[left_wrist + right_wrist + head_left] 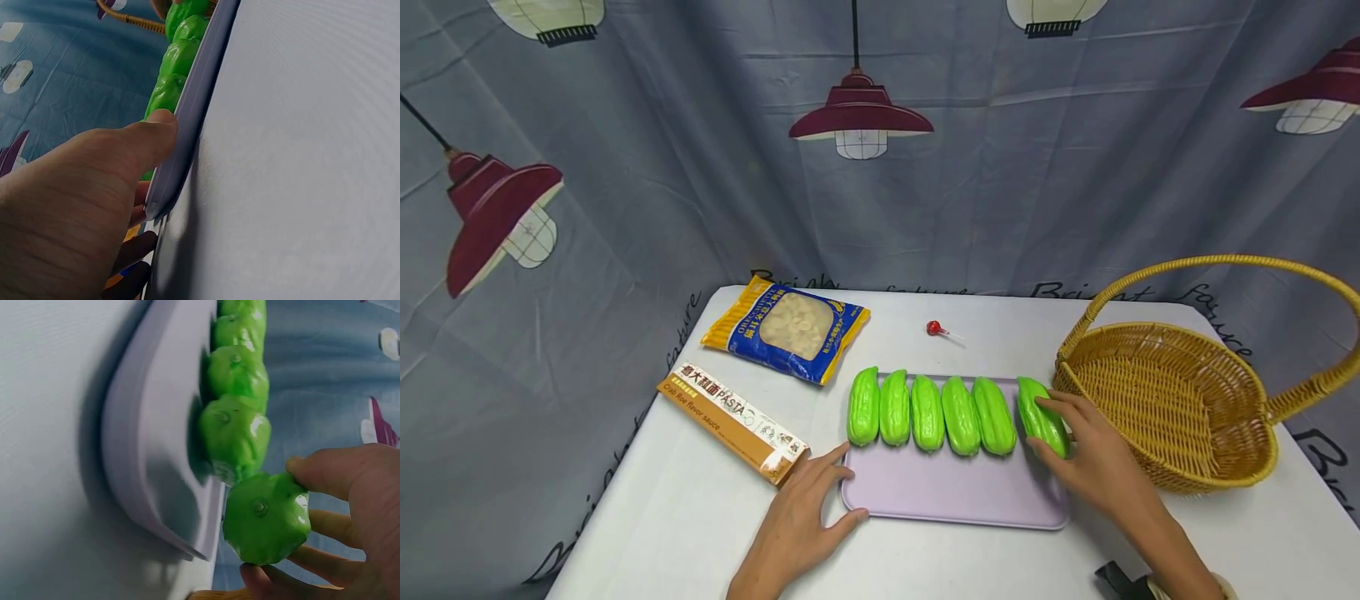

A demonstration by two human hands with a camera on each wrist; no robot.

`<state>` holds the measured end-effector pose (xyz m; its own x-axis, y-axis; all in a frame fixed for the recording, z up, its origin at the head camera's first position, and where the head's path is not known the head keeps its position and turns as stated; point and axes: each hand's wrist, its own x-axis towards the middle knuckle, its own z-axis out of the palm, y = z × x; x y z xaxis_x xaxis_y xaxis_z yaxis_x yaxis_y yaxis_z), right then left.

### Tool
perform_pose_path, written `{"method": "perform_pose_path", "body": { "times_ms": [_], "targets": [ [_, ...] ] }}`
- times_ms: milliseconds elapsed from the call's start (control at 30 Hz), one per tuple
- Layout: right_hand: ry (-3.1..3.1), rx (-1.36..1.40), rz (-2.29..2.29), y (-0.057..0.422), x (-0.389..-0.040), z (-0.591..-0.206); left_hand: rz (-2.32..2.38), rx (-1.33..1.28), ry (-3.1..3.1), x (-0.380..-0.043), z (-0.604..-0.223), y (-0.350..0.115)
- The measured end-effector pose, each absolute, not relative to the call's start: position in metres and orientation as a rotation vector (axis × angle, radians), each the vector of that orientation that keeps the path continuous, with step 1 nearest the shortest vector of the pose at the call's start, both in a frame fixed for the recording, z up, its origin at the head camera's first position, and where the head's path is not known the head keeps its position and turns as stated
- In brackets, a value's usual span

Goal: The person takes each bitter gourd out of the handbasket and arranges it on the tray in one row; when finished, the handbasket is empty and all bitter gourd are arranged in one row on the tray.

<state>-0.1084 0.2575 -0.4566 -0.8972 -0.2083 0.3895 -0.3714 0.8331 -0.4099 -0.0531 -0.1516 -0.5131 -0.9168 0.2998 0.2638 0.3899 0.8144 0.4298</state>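
Note:
Several glossy green bitter gourds [927,414] lie side by side along the back of a pale purple tray [955,492]. My right hand [1093,450] holds another bitter gourd [1043,417] between thumb and fingers, over the tray's right end. In the right wrist view, that bitter gourd [265,519] shows its round, lobed end and appears raised beside the row. At the tray's front left corner, my left hand [805,521] touches the edge with fairly straight fingers. Its thumb [150,134] rests against the rim in the left wrist view.
A yellow wicker basket [1150,333] with a tall handle stands right of the tray. Left of it lie a blue and yellow pasta bag [797,327] and a brown and white pasta box [733,422]. A red lollipop [934,328] lies behind the tray.

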Motion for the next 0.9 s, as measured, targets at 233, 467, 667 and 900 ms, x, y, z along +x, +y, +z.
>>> {"method": "perform_pose_path", "body": {
  "times_ms": [233, 467, 667, 900],
  "targets": [
    [-2.730, 0.393, 0.703, 0.254, -0.116, -0.468, -0.718, -0.561, -2.789, -0.055, -0.513, -0.151],
    [-2.713, 0.410, 0.709, 0.255, -0.123, -0.476, -0.723, -0.561, -2.784, -0.055, -0.514, -0.150],
    [-2.726, 0.408, 0.727, 0.256, -0.127, -0.480, -0.697, -0.566, -2.768, -0.055, -0.516, -0.149],
    [-2.729, 0.424, 0.729, 0.256, -0.128, -0.480, -0.692, -0.587, -2.746, -0.055, -0.514, -0.150]
  ]
}}
